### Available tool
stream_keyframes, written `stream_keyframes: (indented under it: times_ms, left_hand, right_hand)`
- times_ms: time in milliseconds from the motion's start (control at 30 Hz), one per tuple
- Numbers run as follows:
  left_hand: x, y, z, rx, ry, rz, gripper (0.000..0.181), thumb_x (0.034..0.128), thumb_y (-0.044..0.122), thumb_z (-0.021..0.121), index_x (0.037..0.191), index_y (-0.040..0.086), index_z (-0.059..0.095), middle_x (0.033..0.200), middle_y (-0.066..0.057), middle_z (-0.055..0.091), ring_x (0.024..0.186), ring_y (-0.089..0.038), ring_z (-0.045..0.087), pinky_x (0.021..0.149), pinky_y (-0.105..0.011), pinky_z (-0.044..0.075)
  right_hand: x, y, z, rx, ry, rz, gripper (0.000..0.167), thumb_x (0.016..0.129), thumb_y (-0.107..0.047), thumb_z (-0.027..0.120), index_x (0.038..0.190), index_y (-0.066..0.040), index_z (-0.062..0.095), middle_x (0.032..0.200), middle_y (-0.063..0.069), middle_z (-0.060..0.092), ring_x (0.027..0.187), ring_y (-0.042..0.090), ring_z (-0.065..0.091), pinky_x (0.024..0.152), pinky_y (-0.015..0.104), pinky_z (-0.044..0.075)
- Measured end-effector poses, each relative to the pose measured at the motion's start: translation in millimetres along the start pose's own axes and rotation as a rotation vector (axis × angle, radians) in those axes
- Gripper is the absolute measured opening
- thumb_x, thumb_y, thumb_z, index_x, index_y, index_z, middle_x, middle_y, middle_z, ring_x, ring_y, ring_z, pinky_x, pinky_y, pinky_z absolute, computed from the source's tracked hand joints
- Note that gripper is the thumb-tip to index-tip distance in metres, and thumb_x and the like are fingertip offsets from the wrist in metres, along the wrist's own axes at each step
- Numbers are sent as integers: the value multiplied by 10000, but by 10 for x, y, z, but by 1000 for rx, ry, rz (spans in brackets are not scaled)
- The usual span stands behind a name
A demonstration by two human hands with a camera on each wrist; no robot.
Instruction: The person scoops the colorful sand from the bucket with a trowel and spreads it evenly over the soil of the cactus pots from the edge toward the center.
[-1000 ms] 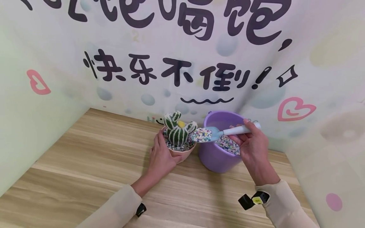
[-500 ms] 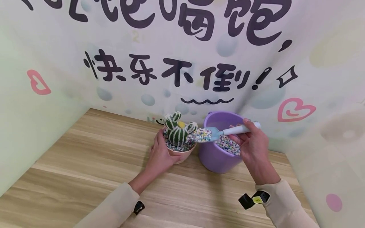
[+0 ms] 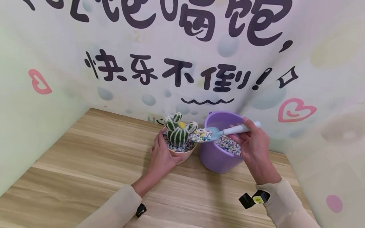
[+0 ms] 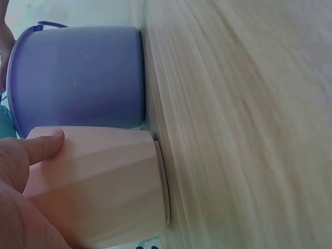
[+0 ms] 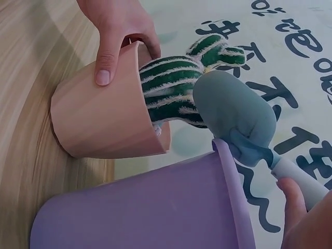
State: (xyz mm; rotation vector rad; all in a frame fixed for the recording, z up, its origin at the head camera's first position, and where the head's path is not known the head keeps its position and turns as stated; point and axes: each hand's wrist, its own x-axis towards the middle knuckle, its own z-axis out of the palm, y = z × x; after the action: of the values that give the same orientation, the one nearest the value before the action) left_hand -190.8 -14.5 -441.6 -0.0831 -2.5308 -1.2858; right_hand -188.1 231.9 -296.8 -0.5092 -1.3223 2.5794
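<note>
A peach pot (image 5: 104, 111) with a striped green cactus (image 3: 178, 136) and coloured pebbles in it stands on the table. My left hand (image 3: 163, 158) grips the pot's side, its thumb toward the front. In my right hand (image 3: 256, 147) is the white handle of a blue trowel (image 5: 233, 111), pinched between thumb and fingers. The trowel's blade, heaped with pastel pebbles (image 3: 201, 135), is level, between the cactus and the purple bucket (image 3: 218, 160), over the bucket's left rim. More pebbles (image 3: 229, 145) lie inside the bucket.
The wooden table (image 3: 94, 164) meets a back wall sheet (image 3: 159, 91) printed with large dark characters and hearts, just behind the pot and bucket. Side walls rise at left and right. The bucket stands close to the right of the pot.
</note>
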Motion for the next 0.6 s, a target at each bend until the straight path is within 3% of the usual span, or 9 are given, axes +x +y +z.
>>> stream_keyframes:
  times_ms: [267,600]
  left_hand:
    - [-25,18,16,11,-2,-40,1259,610,384,913,1525,38,121,1509,-204,293,1279,-388,434,1022,-547,360]
    - [-57,18,47,13,42,-6,1275,589,360,929,1513,-9,131,1477,-249,314,1240,-420,466,996,-571,373]
  right_hand:
    - [-2,4,29,-27,15,-35,401,806,-140,800,1113,-45,560,793,131,666,831,321,727,687,457,556]
    - [-14,-2,62,-80,23,-53,464,793,-173,815,1138,-55,528,903,134,678,884,322,720,716,465,554]
